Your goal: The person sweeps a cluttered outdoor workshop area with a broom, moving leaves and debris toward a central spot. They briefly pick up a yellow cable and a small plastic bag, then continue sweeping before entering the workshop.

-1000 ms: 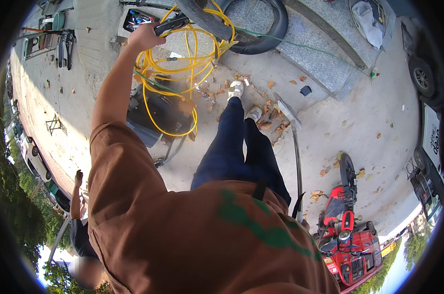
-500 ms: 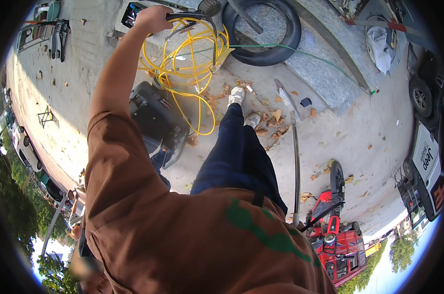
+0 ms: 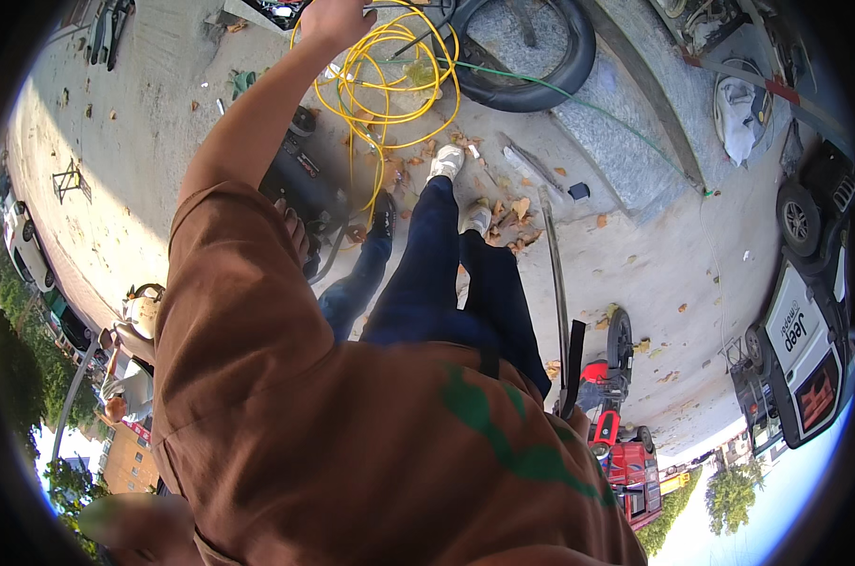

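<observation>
My left hand is stretched far out ahead at the top edge of the view. Its fingers are closed around the top of a coiled yellow hose, which hangs in loops below it. Thin black lines run from the hand toward a black tyre lying flat on the ground just right of the coil. My brown sleeve and shirt fill the lower half of the picture. My right hand is hidden. My legs in dark blue trousers and white shoes stand on leaf-strewn concrete.
A black machine sits on the ground under my arm, with another person's jeans leg and hand beside it. A long metal bar lies to the right. A red machine and a parked vehicle stand further right.
My left arm has reached further forward with the yellow coil, now at the top edge. Another person's leg and hand have come into view beside the black machine.
</observation>
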Demonstrator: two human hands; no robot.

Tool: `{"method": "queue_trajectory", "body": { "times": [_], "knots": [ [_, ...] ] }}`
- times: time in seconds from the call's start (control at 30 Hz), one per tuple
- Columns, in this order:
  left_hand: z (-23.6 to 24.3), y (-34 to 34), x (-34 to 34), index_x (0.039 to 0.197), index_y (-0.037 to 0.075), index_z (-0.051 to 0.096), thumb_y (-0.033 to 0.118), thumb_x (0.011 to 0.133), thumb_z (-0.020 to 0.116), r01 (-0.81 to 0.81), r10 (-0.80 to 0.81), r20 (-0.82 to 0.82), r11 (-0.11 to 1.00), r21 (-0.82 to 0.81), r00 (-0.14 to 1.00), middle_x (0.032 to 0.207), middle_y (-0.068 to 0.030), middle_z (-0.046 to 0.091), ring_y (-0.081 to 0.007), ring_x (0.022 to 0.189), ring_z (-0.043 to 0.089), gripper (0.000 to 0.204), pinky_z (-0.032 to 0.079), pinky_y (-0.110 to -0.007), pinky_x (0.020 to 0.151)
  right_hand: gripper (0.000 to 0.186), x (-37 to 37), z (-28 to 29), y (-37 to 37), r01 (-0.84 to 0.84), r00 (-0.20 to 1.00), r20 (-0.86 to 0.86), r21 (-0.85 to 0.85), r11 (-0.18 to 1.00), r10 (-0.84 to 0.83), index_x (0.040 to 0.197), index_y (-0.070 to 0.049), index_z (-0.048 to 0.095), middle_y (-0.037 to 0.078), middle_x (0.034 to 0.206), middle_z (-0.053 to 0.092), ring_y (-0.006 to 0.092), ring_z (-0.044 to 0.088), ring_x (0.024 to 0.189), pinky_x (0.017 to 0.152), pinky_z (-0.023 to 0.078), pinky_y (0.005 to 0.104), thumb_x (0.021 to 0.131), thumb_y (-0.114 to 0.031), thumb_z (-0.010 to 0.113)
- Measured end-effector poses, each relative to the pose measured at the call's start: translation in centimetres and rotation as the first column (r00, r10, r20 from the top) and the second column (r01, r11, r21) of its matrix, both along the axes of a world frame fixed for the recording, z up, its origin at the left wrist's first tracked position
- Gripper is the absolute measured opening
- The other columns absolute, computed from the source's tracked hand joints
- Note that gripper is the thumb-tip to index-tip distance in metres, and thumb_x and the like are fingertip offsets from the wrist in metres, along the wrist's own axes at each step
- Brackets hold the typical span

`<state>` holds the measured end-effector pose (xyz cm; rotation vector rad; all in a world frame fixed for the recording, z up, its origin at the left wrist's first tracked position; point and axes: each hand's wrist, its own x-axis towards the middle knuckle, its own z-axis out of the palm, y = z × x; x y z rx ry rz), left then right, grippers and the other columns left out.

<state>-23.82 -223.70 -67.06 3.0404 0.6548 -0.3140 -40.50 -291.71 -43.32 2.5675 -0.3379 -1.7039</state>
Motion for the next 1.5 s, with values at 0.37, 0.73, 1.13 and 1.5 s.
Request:
{"method": "queue_trajectory", "body": {
  "times": [0.37,0.73,1.13,1.5],
  "knots": [
    [4.4,-32.8,-11.6,0.088,0.010,0.064,0.030,0.078,0.056,-0.295,0.141,-0.271,0.654,-0.697,0.952,0.079,-0.0115,0.065,-0.0306,0.078,0.063,0.023,0.049,-0.042,0.067,0.030,15.4,-6.1,-3.2,-0.305,0.952,0.118,0.412,0.859,0.281,0.098,0.004,0.055,0.023,0.080,0.062,0.0382,0.063,0.079,0.067,0.048,0.0418,0.073,-0.007,0.066],
    [11.9,-55.2,-14.6,0.088,0.007,0.065,0.036,0.087,0.052,-0.728,0.788,-0.431,0.034,-0.684,0.441,0.077,-0.0122,0.065,-0.0283,0.078,0.064,0.032,0.048,-0.038,0.069,0.024,31.7,-8.0,-8.8,-0.649,0.736,0.211,0.490,0.582,0.643,0.086,0.004,0.057,0.022,0.074,0.062,0.0374,0.062,0.072,0.064,0.048,0.0421,0.069,-0.007,0.069],
    [12.9,-67.5,-22.0,0.079,0.003,0.061,0.036,0.089,0.050,-0.586,0.908,-0.316,-0.101,-0.804,0.277,0.066,-0.0085,0.063,-0.0195,0.062,0.060,0.036,0.045,-0.034,0.062,0.028,29.4,-12.7,-13.9,-0.848,0.500,0.404,0.409,0.337,0.766,0.082,0.006,0.059,0.028,0.081,0.060,0.0412,0.061,0.081,0.072,0.048,0.0440,0.067,-0.016,0.064],
    [11.5,-80.5,-36.1,0.090,0.001,0.065,0.034,0.086,0.050,-0.575,0.943,-0.331,-0.265,-0.774,0.010,0.068,-0.0120,0.065,-0.0232,0.070,0.063,0.037,0.047,-0.035,0.068,0.027,25.7,-12.1,-14.0,-0.807,0.573,0.325,0.384,0.448,0.752,0.086,0.006,0.064,0.028,0.081,0.062,0.0385,0.063,0.083,0.071,0.050,0.0431,0.067,-0.013,0.061]
  ]
}}
